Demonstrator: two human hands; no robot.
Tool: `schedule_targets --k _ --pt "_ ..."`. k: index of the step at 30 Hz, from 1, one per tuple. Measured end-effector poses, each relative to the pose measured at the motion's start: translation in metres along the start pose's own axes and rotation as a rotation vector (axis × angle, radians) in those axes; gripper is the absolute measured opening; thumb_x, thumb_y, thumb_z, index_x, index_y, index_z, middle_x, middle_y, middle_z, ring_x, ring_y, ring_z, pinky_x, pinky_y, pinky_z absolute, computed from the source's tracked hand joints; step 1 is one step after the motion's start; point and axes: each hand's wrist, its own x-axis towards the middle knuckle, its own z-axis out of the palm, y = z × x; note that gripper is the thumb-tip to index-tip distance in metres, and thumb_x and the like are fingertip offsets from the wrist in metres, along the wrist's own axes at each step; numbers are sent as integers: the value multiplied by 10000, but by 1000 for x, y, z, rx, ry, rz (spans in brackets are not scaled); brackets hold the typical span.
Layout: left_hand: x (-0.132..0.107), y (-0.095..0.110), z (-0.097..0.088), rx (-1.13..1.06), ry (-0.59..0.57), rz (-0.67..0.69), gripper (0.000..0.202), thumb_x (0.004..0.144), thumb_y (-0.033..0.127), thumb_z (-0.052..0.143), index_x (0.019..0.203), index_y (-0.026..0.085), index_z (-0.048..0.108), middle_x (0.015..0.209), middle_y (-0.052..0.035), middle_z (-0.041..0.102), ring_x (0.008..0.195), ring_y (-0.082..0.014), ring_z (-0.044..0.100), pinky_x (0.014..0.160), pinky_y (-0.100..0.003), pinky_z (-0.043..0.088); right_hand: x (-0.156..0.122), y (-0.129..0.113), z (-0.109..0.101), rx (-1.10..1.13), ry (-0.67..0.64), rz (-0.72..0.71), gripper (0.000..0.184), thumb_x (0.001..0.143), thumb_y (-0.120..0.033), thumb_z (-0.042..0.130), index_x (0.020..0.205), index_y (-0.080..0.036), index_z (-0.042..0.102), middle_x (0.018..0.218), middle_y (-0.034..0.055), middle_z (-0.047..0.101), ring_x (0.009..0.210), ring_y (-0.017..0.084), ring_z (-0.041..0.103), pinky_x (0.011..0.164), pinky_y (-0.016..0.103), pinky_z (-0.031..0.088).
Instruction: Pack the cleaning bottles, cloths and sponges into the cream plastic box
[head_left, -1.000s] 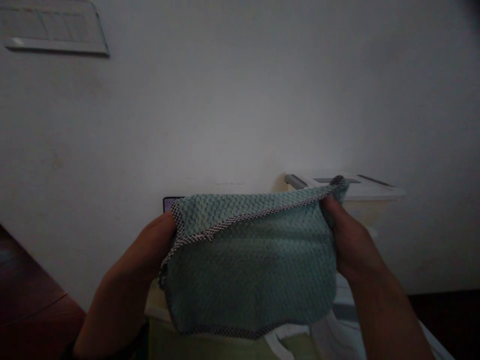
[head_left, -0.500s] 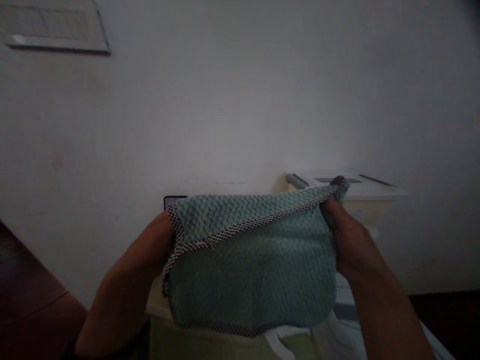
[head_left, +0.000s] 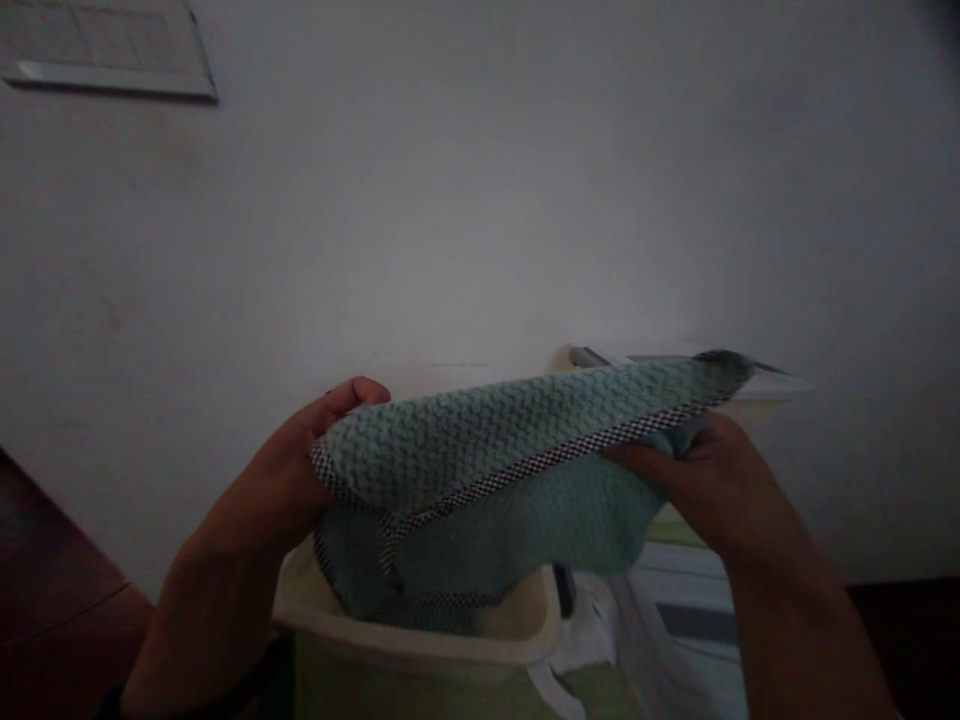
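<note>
A green textured cloth [head_left: 480, 440] with a black-and-white checked border is stretched between my two hands, its top part folded over. My left hand [head_left: 300, 465] grips the left end, with fingers partly hidden behind the fabric. At the right end my right hand [head_left: 709, 470] is closed on the cloth, the thumb lying along the checked edge. The lower part of the cloth hangs above a light-rimmed green bin [head_left: 420, 640], covering part of its opening.
Behind my right hand stands a white-lidded container [head_left: 772, 385] against the pale wall [head_left: 480, 200]. White and grey plastic material [head_left: 600, 630] lies beside the bin. Reddish floor [head_left: 60, 600] shows at the left, and a framed panel [head_left: 112, 50] hangs at upper left.
The cloth has tilted up and shifted right at its right end, uncovering the bin's rim. My left fingers now show above the cloth's left end. My right thumb has moved inward along the border.
</note>
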Motion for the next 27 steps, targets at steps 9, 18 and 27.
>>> schedule_targets --k 9,18,27 --pt "9 -2 -6 279 68 155 73 639 170 708 657 240 719 611 2 624 511 -101 549 443 -180 442 4 1 -6 268 92 -242 127 605 -173 754 619 -284 695 732 -29 531 653 128 503 525 250 392" --pt "5 4 3 293 284 153 96 587 210 710 660 272 718 643 11 674 567 -146 595 492 -242 483 5 9 -4 484 -78 -85 238 618 -175 785 627 -249 560 569 -65 460 483 94 400 418 215 327" --pt "8 8 14 176 485 64 190 493 167 666 676 202 700 574 39 663 485 -112 575 433 -195 463 -5 14 -17 349 -815 -175 345 720 -177 715 573 -205 405 660 -26 470 636 121 464 575 260 401"
